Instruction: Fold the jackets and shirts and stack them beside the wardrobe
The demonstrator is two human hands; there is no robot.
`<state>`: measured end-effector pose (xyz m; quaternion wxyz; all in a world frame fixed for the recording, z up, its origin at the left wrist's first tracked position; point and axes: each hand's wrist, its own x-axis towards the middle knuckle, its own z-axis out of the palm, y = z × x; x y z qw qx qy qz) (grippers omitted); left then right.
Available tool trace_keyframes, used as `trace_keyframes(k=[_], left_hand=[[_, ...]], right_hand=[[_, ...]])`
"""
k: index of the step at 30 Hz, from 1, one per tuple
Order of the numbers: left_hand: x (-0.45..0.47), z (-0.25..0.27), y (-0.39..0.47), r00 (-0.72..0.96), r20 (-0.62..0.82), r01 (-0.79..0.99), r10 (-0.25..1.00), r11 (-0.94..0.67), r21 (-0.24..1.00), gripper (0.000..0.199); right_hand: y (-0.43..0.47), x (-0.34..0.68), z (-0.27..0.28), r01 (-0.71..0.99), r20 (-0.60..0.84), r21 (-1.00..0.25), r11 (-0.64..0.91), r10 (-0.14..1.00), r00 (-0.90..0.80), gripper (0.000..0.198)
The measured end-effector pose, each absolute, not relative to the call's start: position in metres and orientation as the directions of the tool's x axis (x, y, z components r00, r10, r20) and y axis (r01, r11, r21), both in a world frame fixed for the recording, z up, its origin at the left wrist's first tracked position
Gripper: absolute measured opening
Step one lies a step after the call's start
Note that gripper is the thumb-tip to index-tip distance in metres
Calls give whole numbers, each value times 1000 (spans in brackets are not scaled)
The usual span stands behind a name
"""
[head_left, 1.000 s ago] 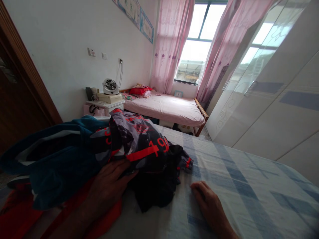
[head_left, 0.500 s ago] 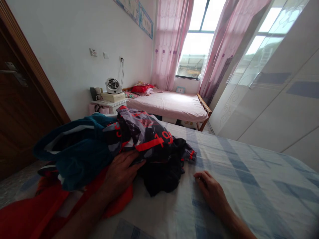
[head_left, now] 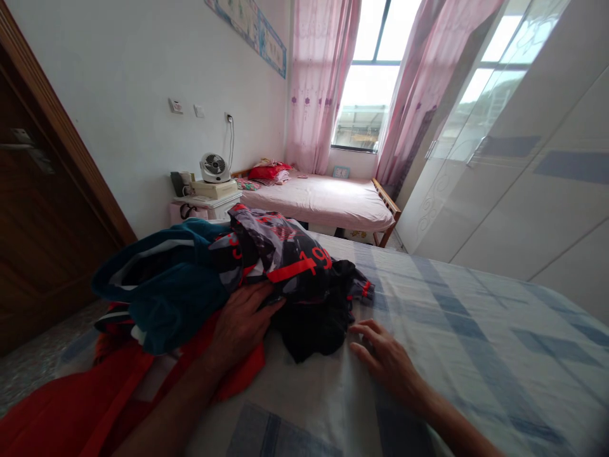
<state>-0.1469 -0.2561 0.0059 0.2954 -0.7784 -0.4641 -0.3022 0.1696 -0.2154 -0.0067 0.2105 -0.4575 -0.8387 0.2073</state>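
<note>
A heap of clothes lies on the near bed. In it are a black and grey patterned garment (head_left: 285,254) with red lettering, a teal garment (head_left: 176,304), a black piece (head_left: 309,330) below, and a red-orange garment (head_left: 71,400) at the lower left. My left hand (head_left: 245,317) rests on the heap, fingers stretched out against the lower edge of the patterned garment. Its fingertips are partly hidden in the folds. Just right of the black piece, my right hand (head_left: 380,352) is low over the sheet with its fingers apart and nothing in them.
The near bed has a blue and white checked sheet (head_left: 438,355). Beyond it stands a second bed (head_left: 314,200) with a pink sheet. A small fan (head_left: 215,167) sits on a white cabinet (head_left: 214,206). White wardrobes (head_left: 499,203) line the right; a brown door (head_left: 38,241) is left.
My right hand has moved left, closer to the black piece, and its fingers have spread. My left hand stays on the heap. The view has shifted slightly.
</note>
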Motion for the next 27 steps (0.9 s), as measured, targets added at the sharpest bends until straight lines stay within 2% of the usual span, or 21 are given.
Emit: trace_keyframes(k=[3, 8, 11, 16, 20, 22, 23, 25, 27], left_hand=[[-147, 7, -256, 386, 745, 902, 544, -391, -182, 36], [-145, 8, -256, 375, 744, 909, 553, -375, -180, 35], [-146, 8, -256, 382, 746, 905, 545, -384, -182, 35], [-147, 7, -257, 381, 740, 908, 554, -375, -187, 37], [-142, 21, -255, 379, 749, 905, 543, -388, -176, 32], [-131, 42, -252, 334, 782, 902, 526, -421, -101, 28], [-123, 55, -250, 279, 803, 896, 527, -444, -21, 27], [-104, 87, -243, 104, 831, 848, 546, -485, 213, 25], [-81, 118, -234, -102, 808, 728, 580, -510, 458, 23]], right_hand=[[-218, 152, -1, 656, 150, -563, 503, 843, -517, 31], [-216, 130, 0, 694, 95, -649, 311, 939, -332, 26], [-214, 127, -4, 624, 79, -744, 239, 959, -273, 21], [-210, 125, -17, 301, 111, -934, 192, 958, -266, 18], [-207, 121, -13, -19, 109, -994, 107, 959, -262, 21], [-202, 123, 1, -195, 73, -981, 22, 963, -259, 21], [-199, 127, 10, -277, 69, -961, 0, 968, -240, 22], [-189, 142, 34, -399, 100, -917, 32, 983, -151, 23], [-179, 168, 60, -446, 160, -883, 145, 987, 3, 20]])
